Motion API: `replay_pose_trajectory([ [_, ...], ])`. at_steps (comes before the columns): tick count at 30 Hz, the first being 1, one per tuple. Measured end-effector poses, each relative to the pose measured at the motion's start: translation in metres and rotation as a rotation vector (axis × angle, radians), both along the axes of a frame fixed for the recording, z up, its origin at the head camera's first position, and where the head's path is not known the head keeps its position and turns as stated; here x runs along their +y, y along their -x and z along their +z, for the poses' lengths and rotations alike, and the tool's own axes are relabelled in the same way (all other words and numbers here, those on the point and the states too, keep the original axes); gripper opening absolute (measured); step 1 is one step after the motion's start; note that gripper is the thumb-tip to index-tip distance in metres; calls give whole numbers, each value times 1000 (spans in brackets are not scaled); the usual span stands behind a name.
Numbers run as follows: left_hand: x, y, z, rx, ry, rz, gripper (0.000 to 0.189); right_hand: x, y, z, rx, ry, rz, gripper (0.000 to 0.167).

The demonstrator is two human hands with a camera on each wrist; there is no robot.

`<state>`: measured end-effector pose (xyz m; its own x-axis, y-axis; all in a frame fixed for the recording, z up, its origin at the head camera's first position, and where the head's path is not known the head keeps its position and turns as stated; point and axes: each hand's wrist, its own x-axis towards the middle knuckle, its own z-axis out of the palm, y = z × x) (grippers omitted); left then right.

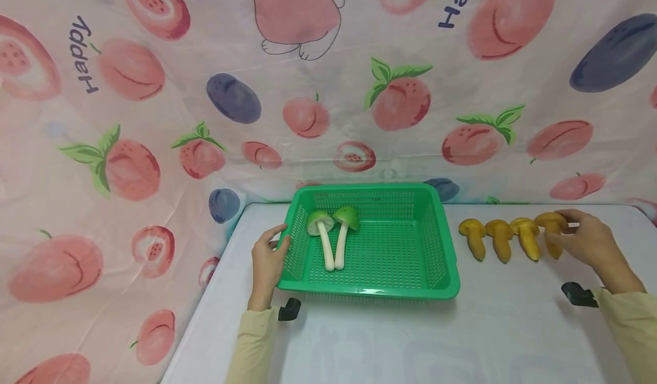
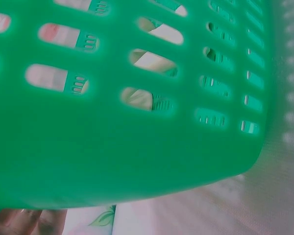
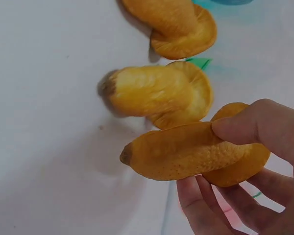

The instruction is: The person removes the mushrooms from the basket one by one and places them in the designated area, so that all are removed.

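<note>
A green plastic basket (image 1: pixel 369 292) stands on the white table. Two toy mushrooms with green caps and white stems, a left one (image 1: pixel 327 247) and a right one (image 1: pixel 341 247), lie inside at its left. My left hand (image 1: pixel 268 264) grips the basket's left side; only fingertips (image 2: pixel 49 223) show below the basket wall in the left wrist view. On the far right, my right hand (image 1: pixel 590 241) pinches a yellow-brown mushroom (image 3: pixel 181 152) between thumb and fingers. It is the rightmost of a row, close beside another yellow mushroom (image 3: pixel 152 90).
Further left in the row lie two more yellow mushrooms, the leftmost one (image 1: pixel 473 238) just right of the basket and the other (image 1: pixel 499 240) beside it. A fruit-printed cloth (image 1: pixel 328 76) hangs behind and to the left of the table (image 1: pixel 359 344).
</note>
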<state>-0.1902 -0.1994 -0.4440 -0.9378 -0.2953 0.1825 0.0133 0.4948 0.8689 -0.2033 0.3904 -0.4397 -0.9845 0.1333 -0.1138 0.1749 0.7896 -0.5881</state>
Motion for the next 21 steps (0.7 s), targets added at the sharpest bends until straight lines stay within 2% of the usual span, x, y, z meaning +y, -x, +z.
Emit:
replay_pose_trajectory([
  [9, 0, 0, 0, 15, 0, -2, 31, 6, 3, -15, -2, -9, -77, 64],
  [21, 1, 0, 1, 0, 1, 4, 31, 15, 10, -28, -57, 15, -94, 69],
])
